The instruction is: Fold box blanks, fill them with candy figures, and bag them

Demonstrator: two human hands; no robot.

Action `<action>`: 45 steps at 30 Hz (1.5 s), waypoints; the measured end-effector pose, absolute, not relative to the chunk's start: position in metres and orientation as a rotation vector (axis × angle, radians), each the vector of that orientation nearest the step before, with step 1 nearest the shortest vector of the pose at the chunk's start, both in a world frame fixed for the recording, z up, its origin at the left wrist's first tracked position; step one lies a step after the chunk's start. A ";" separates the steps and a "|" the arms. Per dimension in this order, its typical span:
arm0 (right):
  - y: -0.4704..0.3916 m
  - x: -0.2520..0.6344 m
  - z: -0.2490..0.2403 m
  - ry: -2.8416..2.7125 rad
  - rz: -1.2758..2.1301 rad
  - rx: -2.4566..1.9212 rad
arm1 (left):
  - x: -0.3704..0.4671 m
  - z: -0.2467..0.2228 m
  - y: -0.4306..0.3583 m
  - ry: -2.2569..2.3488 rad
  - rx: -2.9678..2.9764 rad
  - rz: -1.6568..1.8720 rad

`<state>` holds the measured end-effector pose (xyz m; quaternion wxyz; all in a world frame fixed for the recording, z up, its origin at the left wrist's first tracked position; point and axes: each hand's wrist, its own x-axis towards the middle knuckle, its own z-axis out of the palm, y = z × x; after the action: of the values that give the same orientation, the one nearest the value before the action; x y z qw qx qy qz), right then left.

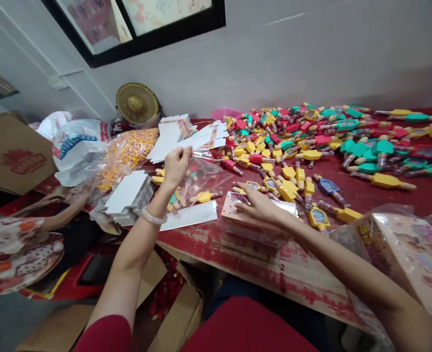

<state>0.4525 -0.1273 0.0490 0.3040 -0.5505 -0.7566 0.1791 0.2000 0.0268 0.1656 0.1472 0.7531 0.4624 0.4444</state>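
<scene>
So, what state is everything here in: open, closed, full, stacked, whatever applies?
Left hand: closed, seemingly pinching clear plastic
Right hand: open, fingers spread over a printed box
Wrapped box: covered in clear film
Plastic toys: loosely heaped
White cards: stacked
Bag of yellow-orange pieces: bulging; opening unclear
Carton under the table: open, red things inside
Table: paint worn

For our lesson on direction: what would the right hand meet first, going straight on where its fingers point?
Probably the clear plastic between the right hand and the left hand, though depth is unclear.
</scene>
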 end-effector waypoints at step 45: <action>-0.272 0.516 0.062 -1.964 -0.440 -1.398 | 0.304 0.063 -0.112 0.417 2.650 0.452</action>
<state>0.5162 -0.2720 0.0623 0.3387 -0.5369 -0.7540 -0.1689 0.3039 -0.1118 0.0631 0.2091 0.9526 0.1497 0.1625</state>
